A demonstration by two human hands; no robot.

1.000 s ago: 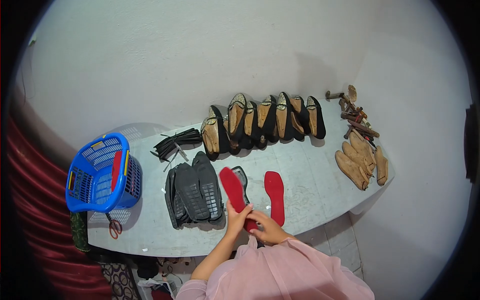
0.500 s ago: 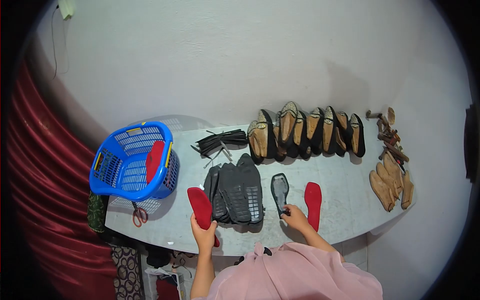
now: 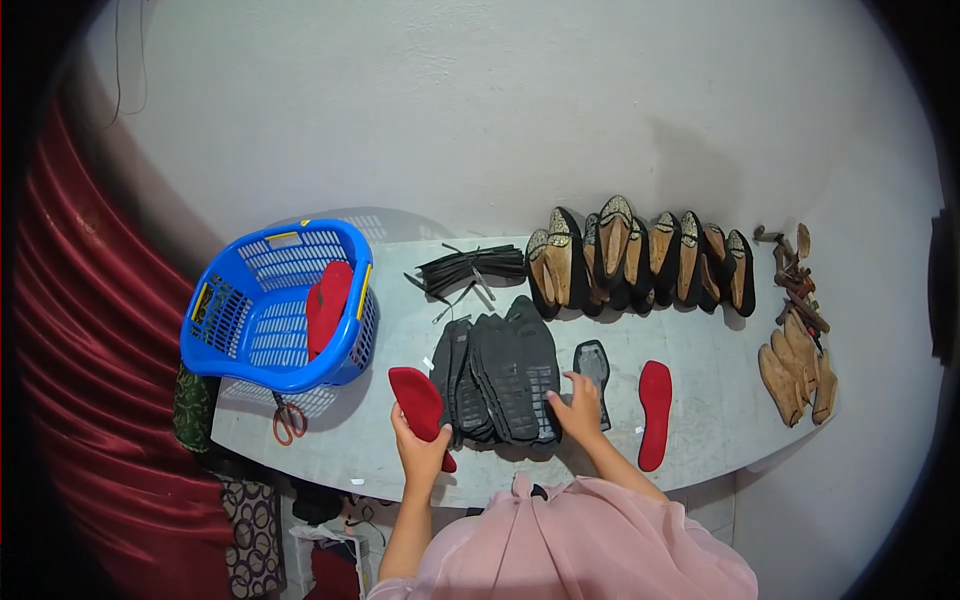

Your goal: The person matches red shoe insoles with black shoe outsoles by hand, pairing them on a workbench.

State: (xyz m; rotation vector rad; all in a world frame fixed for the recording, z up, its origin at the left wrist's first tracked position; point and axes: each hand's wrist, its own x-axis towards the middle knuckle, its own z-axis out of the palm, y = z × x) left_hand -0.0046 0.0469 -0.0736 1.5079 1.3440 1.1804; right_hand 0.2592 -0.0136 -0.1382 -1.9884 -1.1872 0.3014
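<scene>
A red insole (image 3: 418,400) is gripped by its lower part in my left hand (image 3: 420,450), tilted in front of the stack of black soles (image 3: 512,372). My right hand (image 3: 577,415) is open, thumb and fingers spread, with the thumb at the right edge of that stack. Just behind it lies a single black sole (image 3: 591,362) with a greyish inner face, its lower end partly covered by the hand. Farther right, another red insole (image 3: 654,415) rests flat on the table.
At left stands a blue basket (image 3: 283,378) holding red insoles (image 3: 329,305), with scissors (image 3: 290,422) below it. Black strips (image 3: 470,268) and a row of black shoes (image 3: 640,262) line the back. Wooden shoe lasts (image 3: 790,372) and hand tools (image 3: 795,275) occupy the right end.
My right hand has let go of the single black sole and moved left to the stack's edge. The red insole stays in my left hand. The view has shifted slightly.
</scene>
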